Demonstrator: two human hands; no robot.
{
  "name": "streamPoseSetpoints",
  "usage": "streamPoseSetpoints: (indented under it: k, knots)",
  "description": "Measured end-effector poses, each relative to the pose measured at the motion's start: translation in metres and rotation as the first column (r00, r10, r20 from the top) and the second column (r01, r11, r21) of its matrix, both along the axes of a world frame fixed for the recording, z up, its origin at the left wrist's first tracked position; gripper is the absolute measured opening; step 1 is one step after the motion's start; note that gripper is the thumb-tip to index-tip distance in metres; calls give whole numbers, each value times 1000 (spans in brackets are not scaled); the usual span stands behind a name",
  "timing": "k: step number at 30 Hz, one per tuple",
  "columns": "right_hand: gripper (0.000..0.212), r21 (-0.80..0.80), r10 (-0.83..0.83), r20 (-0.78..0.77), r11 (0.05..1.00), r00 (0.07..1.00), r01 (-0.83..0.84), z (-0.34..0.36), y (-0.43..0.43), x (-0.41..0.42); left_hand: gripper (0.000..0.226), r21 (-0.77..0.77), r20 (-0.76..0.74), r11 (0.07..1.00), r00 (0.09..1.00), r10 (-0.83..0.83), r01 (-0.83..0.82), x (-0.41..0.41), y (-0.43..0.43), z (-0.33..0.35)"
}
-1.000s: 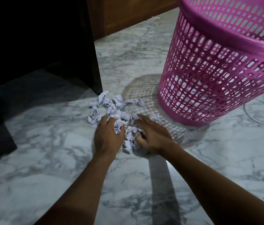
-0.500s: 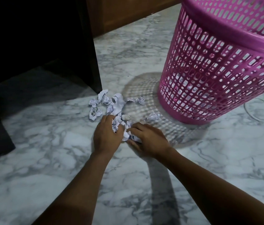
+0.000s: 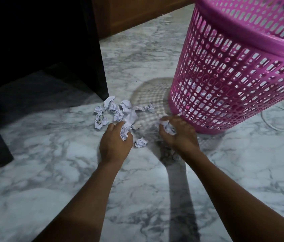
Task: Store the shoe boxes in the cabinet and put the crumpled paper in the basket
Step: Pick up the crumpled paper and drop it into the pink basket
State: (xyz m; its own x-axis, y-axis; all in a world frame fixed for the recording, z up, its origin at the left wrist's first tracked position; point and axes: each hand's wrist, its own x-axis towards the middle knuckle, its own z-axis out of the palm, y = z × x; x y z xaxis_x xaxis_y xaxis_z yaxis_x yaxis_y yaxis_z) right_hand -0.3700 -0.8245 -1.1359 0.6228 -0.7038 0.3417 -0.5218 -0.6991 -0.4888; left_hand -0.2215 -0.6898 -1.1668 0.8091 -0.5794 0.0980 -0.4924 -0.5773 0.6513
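Paper-clearing step in hand. I noted loose crumpled paper [image 3: 118,111] on the floor [image 3: 50,154] just beyond my left hand [image 3: 115,144], whose fingers curled round one wad [image 3: 124,134]. A single ball [image 3: 141,142] lay between the hands. My right hand [image 3: 178,136] gripped a second wad [image 3: 170,129], close beside the pink basket [image 3: 233,84]. Next, I judged, both loads needed lifting over its rim.

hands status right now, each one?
Left hand: grips crumpled paper.
Right hand: grips another paper wad.
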Motion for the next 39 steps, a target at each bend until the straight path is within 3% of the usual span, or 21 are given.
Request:
streamPoseSetpoints:
  k: [2,4,7,14,16,22,26,30,34,39]
  knots:
    - [37,-9,-56,-83,998,995,55,1,-13,5,33,-19,36,1000,999,-1,1,-1,-1,-1]
    - [47,53,-7,-254,998,967,22,-3,-23,8,29,-39,63,999,998,10,-8,-2,-1,-1]
    - [52,126,77,-452,992,889,-22,-12,-25,9,40,-33,68,999,998,9,-7,-3,-1,-2]
    - [42,40,85,-343,996,935,-75,-24,-22,15,90,169,201,985,977,-74,40,-13,1,-2]
    - [40,36,72,-349,997,934,-64,-24,-18,16,94,224,256,973,960,-114,56,-14,2,-6]
    - [43,134,40,-348,991,937,7,-11,-22,16,38,164,396,980,902,-172,114,-18,3,-17]
    - [44,156,-78,-340,978,937,138,3,-18,3,41,126,290,981,940,-178,147,-17,1,-13]
    - [25,-11,-169,-137,986,976,169,3,8,-38,30,50,191,988,969,-153,146,-16,3,-8]
    - [29,-68,-142,-251,989,957,129,-24,38,-58,24,37,83,994,991,-105,102,-20,9,-3]
    - [24,16,-155,-143,987,977,159,-35,51,-47,24,17,21,997,997,-78,78,-26,14,3]
